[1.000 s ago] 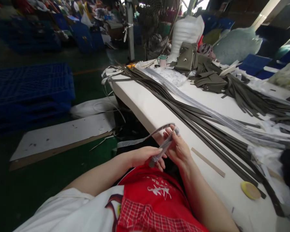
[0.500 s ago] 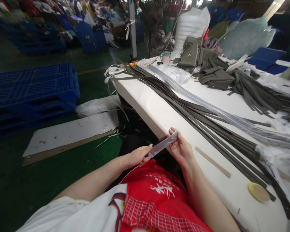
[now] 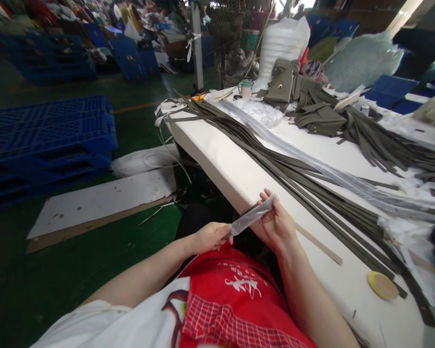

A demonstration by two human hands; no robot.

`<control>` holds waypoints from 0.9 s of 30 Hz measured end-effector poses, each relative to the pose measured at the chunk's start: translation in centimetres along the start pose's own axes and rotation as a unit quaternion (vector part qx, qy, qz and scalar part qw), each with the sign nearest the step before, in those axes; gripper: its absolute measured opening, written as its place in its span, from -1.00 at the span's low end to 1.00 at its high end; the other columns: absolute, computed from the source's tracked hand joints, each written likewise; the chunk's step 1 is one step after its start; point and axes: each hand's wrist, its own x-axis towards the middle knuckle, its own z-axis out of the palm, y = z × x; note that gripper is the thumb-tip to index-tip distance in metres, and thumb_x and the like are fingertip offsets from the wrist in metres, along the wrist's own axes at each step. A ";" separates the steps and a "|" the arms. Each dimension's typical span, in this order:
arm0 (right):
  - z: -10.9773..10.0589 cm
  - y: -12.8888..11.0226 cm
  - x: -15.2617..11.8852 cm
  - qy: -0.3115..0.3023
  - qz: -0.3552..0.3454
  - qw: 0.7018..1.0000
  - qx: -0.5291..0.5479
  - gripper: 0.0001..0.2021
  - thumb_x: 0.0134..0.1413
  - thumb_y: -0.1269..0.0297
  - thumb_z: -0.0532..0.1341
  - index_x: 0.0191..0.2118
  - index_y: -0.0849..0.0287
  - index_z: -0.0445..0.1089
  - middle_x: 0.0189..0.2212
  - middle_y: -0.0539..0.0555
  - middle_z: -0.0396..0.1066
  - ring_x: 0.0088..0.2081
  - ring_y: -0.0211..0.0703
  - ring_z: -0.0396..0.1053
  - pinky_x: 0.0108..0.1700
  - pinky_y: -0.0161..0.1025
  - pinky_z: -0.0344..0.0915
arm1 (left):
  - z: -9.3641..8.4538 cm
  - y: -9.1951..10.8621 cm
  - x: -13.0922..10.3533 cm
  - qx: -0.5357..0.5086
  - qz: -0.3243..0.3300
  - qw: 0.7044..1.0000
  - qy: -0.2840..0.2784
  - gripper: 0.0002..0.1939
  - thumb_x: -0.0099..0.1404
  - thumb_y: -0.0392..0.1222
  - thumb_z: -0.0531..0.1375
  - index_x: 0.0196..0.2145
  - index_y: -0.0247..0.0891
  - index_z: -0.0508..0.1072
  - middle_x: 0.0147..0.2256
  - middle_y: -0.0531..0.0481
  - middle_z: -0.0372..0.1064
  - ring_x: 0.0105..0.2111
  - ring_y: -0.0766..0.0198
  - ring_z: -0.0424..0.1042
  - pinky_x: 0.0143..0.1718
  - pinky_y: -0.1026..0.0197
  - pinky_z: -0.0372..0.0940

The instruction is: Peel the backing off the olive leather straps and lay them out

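Note:
A dark strap end wrapped in thin translucent plastic (image 3: 252,216) stretches between my hands, over my lap at the table's near edge. My left hand (image 3: 212,237) pinches its lower end between thumb and fingers. Higher up and to the right, my right hand (image 3: 278,223) grips the other end, thumb on the plastic and fingers behind it. Beside my right hand, a narrow beige strip (image 3: 321,245) lies on the white tabletop (image 3: 217,152). A long bundle of dark olive straps (image 3: 275,166) runs across the table past both hands.
A yellow tape roll (image 3: 382,285) lies at the table's right. Olive bags (image 3: 319,118), a pink-and-green cup (image 3: 245,87) and a white foam roll (image 3: 282,48) are at the back. Blue pallets (image 3: 47,130) and a white board (image 3: 105,198) are on the floor at left.
Both hands have shifted slightly to the right with the plastic-wrapped strap, and more of the plastic shows between them. The head view has moved a little.

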 end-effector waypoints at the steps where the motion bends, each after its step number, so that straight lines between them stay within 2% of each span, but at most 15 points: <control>1: 0.0 0.0 -0.1 0.000 0.001 1.000 0.000 -0.79 0.19 0.27 0.21 -0.09 0.18 0.49 -0.23 0.06 0.58 -0.34 -0.28 0.51 -0.19 -0.33 0.47 | 0.1 0.4 0.1 0.040 0.005 0.999 0.004 -0.35 0.29 0.39 -0.06 -0.45 -0.30 0.37 -0.65 0.17 0.08 -0.63 0.41 0.09 -0.53 0.31 0.06; 3: 0.0 -0.2 -0.2 0.007 0.007 1.000 0.002 -0.80 0.20 0.28 0.20 -0.11 0.18 0.50 -0.23 0.05 0.58 -0.35 -0.28 0.52 -0.21 -0.35 0.47 | 0.2 1.0 0.0 0.102 0.020 0.995 0.000 -0.40 0.32 0.33 -0.01 -0.50 -0.28 0.34 -0.61 0.11 0.21 -0.59 0.40 0.16 -0.50 0.32 0.08; 5: -0.3 -0.6 -0.1 0.019 0.014 1.000 0.009 -0.80 0.23 0.27 0.17 -0.14 0.18 0.51 -0.24 0.05 0.59 -0.37 -0.30 0.52 -0.24 -0.37 0.48 | 0.1 1.2 -0.3 0.117 0.025 0.992 -0.024 -0.43 0.35 0.29 -0.02 -0.52 -0.27 0.33 -0.60 0.09 0.25 -0.58 0.38 0.19 -0.49 0.33 0.10; 9: -0.8 -1.0 0.1 0.027 0.021 0.999 0.009 -0.79 0.25 0.20 0.18 -0.15 0.17 0.51 -0.24 0.05 0.59 -0.39 -0.29 0.52 -0.25 -0.35 0.48 | -0.5 0.1 -0.8 0.095 -0.025 0.990 -0.104 -0.45 0.34 0.27 0.01 -0.46 -0.28 0.41 -0.62 0.09 0.26 -0.61 0.38 0.21 -0.52 0.33 0.11; 11: -1.0 -0.8 0.2 0.024 0.027 0.999 0.004 -0.78 0.22 0.18 0.20 -0.12 0.16 0.50 -0.23 0.05 0.58 -0.41 -0.28 0.51 -0.26 -0.33 0.48 | -0.5 -0.6 -0.9 0.057 -0.045 0.989 -0.128 -0.48 0.31 0.26 0.08 -0.39 -0.29 0.46 -0.54 0.04 0.36 -0.53 0.34 0.33 -0.45 0.32 0.20; 12: -1.0 -0.6 0.1 0.022 0.027 0.999 0.003 -0.77 0.21 0.17 0.21 -0.11 0.16 0.49 -0.22 0.06 0.58 -0.41 -0.27 0.51 -0.26 -0.32 0.48 | -0.3 -0.8 -0.8 0.027 -0.046 0.991 -0.123 -0.50 0.28 0.25 0.13 -0.35 -0.30 0.47 -0.46 0.00 0.43 -0.46 0.31 0.40 -0.38 0.31 0.25; 14: -0.9 -0.2 0.0 0.017 0.018 1.000 0.000 -0.76 0.18 0.17 0.24 -0.09 0.16 0.49 -0.21 0.06 0.57 -0.40 -0.27 0.51 -0.25 -0.31 0.48 | 0.0 -0.9 -0.4 -0.064 -0.043 0.993 -0.088 -0.50 0.23 0.24 0.20 -0.23 -0.32 0.45 -0.30 -0.10 0.48 -0.35 0.27 0.47 -0.27 0.26 0.29; 16: -0.7 0.2 -0.2 0.008 0.014 1.000 -0.003 -0.74 0.14 0.18 0.27 -0.08 0.16 0.48 -0.20 0.07 0.57 -0.39 -0.27 0.51 -0.25 -0.32 0.47 | 0.4 -0.5 0.1 -0.160 -0.054 0.983 -0.066 -0.47 0.21 0.24 0.22 -0.16 -0.32 0.39 -0.28 -0.13 0.48 -0.38 0.27 0.48 -0.31 0.25 0.30; 18: -0.5 0.6 -0.4 -0.001 0.019 1.000 -0.006 -0.70 0.11 0.16 0.30 -0.06 0.16 0.47 -0.19 0.06 0.57 -0.38 -0.27 0.50 -0.27 -0.32 0.45 | 0.7 0.1 0.5 -0.221 -0.078 0.969 -0.082 -0.47 0.24 0.23 0.19 -0.13 -0.34 0.37 -0.43 -0.01 0.42 -0.55 0.36 0.38 -0.44 0.28 0.26; 20: -0.6 0.9 -0.6 -0.006 0.024 1.000 -0.011 -0.65 0.06 0.12 0.34 -0.04 0.15 0.47 -0.20 0.06 0.57 -0.37 -0.26 0.50 -0.27 -0.31 0.44 | 1.0 0.6 0.8 -0.240 -0.096 0.961 -0.101 -0.49 0.27 0.21 0.18 -0.14 -0.35 0.39 -0.59 0.18 0.22 -0.69 0.47 0.15 -0.56 0.33 0.18; 22: -1.0 0.8 -0.7 -0.008 0.014 0.999 -0.034 -0.62 0.00 0.08 0.37 -0.07 0.14 0.48 -0.24 0.06 0.58 -0.35 -0.23 0.50 -0.24 -0.27 0.43 | 1.0 1.0 0.8 -0.235 -0.101 0.961 -0.108 -0.51 0.28 0.21 0.17 -0.20 -0.35 0.41 -0.65 0.26 0.04 -0.74 0.52 -0.05 -0.65 0.37 0.07; 25: -2.2 -0.5 -1.0 -0.018 0.005 0.981 -0.194 -0.60 0.07 -0.08 0.28 -0.32 0.22 0.54 -0.49 0.09 0.54 -0.47 -0.15 0.45 -0.29 -0.21 0.40 | 0.5 1.8 0.5 -0.215 -0.089 0.964 -0.127 -0.52 0.31 0.22 0.13 -0.33 -0.34 0.39 -0.70 0.27 -0.03 -0.75 0.51 -0.12 -0.73 0.39 -0.08; 27: -2.9 -2.1 -1.3 0.008 -0.046 0.939 -0.341 -0.50 0.13 -0.16 0.18 -0.49 0.21 0.51 -0.65 0.07 0.45 -0.54 -0.14 0.40 -0.31 -0.18 0.37 | 0.1 2.7 0.1 -0.220 -0.071 0.962 -0.142 -0.53 0.33 0.20 0.11 -0.35 -0.34 0.39 -0.71 0.26 -0.03 -0.76 0.51 -0.13 -0.74 0.38 -0.09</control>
